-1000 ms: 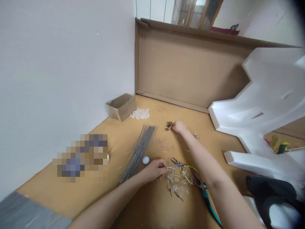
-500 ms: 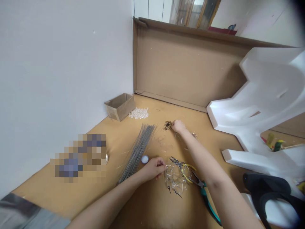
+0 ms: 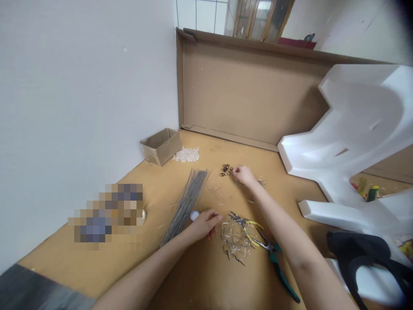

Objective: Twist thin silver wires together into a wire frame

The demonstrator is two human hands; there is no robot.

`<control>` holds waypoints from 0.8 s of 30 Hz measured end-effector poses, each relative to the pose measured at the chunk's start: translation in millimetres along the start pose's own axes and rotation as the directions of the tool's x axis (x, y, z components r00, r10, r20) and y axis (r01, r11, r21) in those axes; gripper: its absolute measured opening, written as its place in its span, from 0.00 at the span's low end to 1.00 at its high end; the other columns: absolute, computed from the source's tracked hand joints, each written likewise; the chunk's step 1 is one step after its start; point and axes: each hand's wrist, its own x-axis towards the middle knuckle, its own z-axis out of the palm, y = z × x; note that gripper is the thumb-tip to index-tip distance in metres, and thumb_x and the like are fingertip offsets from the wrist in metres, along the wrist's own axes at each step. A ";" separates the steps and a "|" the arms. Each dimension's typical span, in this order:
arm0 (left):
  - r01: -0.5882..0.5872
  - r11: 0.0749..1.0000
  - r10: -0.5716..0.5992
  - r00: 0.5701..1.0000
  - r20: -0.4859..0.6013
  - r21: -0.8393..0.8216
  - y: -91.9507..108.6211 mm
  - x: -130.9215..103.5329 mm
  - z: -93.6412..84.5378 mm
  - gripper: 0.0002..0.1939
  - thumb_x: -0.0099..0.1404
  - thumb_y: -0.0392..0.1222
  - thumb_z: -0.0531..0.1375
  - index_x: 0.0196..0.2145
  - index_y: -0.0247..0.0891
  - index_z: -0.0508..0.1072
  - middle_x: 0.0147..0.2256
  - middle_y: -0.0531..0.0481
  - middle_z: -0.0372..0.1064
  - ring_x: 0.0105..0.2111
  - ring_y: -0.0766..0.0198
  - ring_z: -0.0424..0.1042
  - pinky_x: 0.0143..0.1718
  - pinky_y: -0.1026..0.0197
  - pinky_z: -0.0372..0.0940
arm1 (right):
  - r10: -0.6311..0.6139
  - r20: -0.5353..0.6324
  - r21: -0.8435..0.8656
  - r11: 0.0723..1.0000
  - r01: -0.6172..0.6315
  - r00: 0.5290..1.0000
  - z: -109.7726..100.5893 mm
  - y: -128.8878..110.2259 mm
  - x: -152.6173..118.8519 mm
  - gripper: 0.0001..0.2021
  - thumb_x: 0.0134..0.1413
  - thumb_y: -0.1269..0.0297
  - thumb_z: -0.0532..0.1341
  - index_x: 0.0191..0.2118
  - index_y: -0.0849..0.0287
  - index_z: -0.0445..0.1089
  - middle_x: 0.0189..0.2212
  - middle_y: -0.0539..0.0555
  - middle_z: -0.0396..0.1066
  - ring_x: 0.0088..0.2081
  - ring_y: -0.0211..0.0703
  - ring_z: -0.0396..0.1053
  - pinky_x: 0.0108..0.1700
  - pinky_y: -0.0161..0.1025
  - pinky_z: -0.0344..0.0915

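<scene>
My right hand (image 3: 244, 175) reaches to the far part of the table, thumb and fingers pinched beside a small pile of black rings (image 3: 225, 169). Whatever lies between those fingertips is too small to make out. My left hand (image 3: 207, 224) is half curled, thumb pressed to the fingers; I cannot see what they grip, if anything. It hovers beside a round blue-and-white lid (image 3: 194, 215) and left of a heap of bent silver wire pieces (image 3: 237, 239). Pliers with teal handles (image 3: 281, 275) and a yellow-handled tool (image 3: 253, 234) lie by that heap.
A bundle of straight grey wires (image 3: 185, 204) lies left of centre. Clear small pieces (image 3: 187, 154) are piled by an open cardboard box (image 3: 161, 146). White foam packing (image 3: 355, 129) and a black curved object (image 3: 358, 254) stand right. A cardboard wall (image 3: 251, 90) closes the back.
My right fingers have drawn slightly back from the black rings, which lie a little more spread. My left hand has moved slightly left, away from the bent wire heap. The view has shifted a little.
</scene>
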 end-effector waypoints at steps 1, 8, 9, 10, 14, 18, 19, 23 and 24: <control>-0.004 1.000 0.004 1.000 -0.015 0.009 0.9 -0.9 -2.0 0.15 0.57 0.54 0.53 0.31 0.37 0.60 0.17 0.60 0.59 0.13 0.71 0.58 0.14 0.69 0.51 | -0.007 0.001 0.042 0.999 0.007 1.000 0.2 1.3 -4.0 0.14 0.58 0.62 0.56 0.49 0.60 0.64 0.47 0.56 0.65 0.43 0.45 0.68 0.43 0.47 0.67; -0.253 0.945 0.308 0.900 -0.307 0.206 28.1 -11.2 -12.5 0.10 0.60 0.46 0.54 0.31 0.36 0.67 0.24 0.55 0.63 0.22 0.70 0.61 0.25 0.67 0.57 | -0.100 -0.100 0.335 0.933 0.128 0.990 -2.2 -0.3 -54.7 0.09 0.56 0.63 0.58 0.38 0.64 0.68 0.30 0.51 0.71 0.29 0.38 0.70 0.33 0.38 0.68; -0.275 0.934 0.339 0.885 -0.319 0.228 36.2 -11.5 -10.3 0.10 0.60 0.46 0.54 0.30 0.35 0.67 0.25 0.53 0.64 0.24 0.69 0.62 0.27 0.66 0.58 | -0.117 -0.131 0.371 0.915 0.158 0.985 -2.9 -2.8 -65.3 0.08 0.53 0.63 0.58 0.34 0.63 0.69 0.25 0.49 0.71 0.26 0.37 0.70 0.32 0.36 0.67; -0.304 0.919 0.373 0.874 -0.311 0.250 45.0 -10.8 -7.1 0.10 0.60 0.45 0.55 0.31 0.35 0.68 0.27 0.52 0.66 0.26 0.67 0.64 0.29 0.66 0.60 | -0.134 -0.155 0.405 0.895 0.186 0.979 -3.5 -5.8 -76.1 0.07 0.51 0.63 0.59 0.32 0.62 0.69 0.22 0.48 0.71 0.24 0.37 0.69 0.30 0.34 0.66; -0.408 0.836 0.516 0.812 -0.273 0.367 78.9 -0.6 9.5 0.10 0.57 0.40 0.57 0.37 0.36 0.69 0.35 0.48 0.68 0.32 0.65 0.67 0.32 0.65 0.62 | -0.172 -0.203 0.511 0.821 0.254 0.964 -7.9 -18.4 -117.0 0.05 0.44 0.64 0.60 0.27 0.60 0.68 0.21 0.49 0.71 0.21 0.36 0.69 0.28 0.33 0.65; -0.450 0.758 0.590 0.782 -0.202 0.473 97.5 11.6 22.2 0.05 0.59 0.38 0.55 0.33 0.37 0.69 0.32 0.48 0.69 0.32 0.65 0.67 0.35 0.64 0.62 | -0.140 -0.245 0.568 0.781 0.259 0.959 -19.8 -21.6 -145.8 0.06 0.43 0.63 0.60 0.27 0.60 0.68 0.18 0.48 0.69 0.21 0.37 0.68 0.28 0.34 0.65; -0.455 0.746 0.599 0.778 -0.190 0.487 100.3 13.5 24.7 0.04 0.59 0.38 0.55 0.32 0.37 0.69 0.31 0.49 0.69 0.31 0.65 0.67 0.35 0.63 0.62 | -0.125 -0.256 0.577 0.776 0.255 0.958 -24.0 -20.3 -150.8 0.07 0.43 0.62 0.60 0.27 0.60 0.68 0.19 0.49 0.70 0.21 0.37 0.68 0.28 0.35 0.65; -0.546 0.758 0.621 0.771 -0.140 0.357 110.2 17.2 36.1 0.03 0.56 0.38 0.57 0.28 0.37 0.69 0.30 0.50 0.67 0.31 0.66 0.65 0.33 0.64 0.60 | -0.075 -0.273 0.600 0.766 0.231 0.959 -39.0 -9.7 -165.7 0.05 0.41 0.64 0.61 0.26 0.60 0.67 0.19 0.48 0.70 0.21 0.37 0.68 0.27 0.34 0.65; -0.555 0.797 0.591 0.798 -0.115 0.239 112.2 17.6 39.4 0.04 0.56 0.38 0.57 0.28 0.36 0.69 0.29 0.50 0.67 0.29 0.67 0.65 0.31 0.65 0.60 | -0.066 -0.269 0.605 0.765 0.222 0.961 -41.4 -6.9 -168.8 0.04 0.40 0.65 0.60 0.25 0.60 0.66 0.18 0.48 0.69 0.21 0.37 0.68 0.26 0.33 0.64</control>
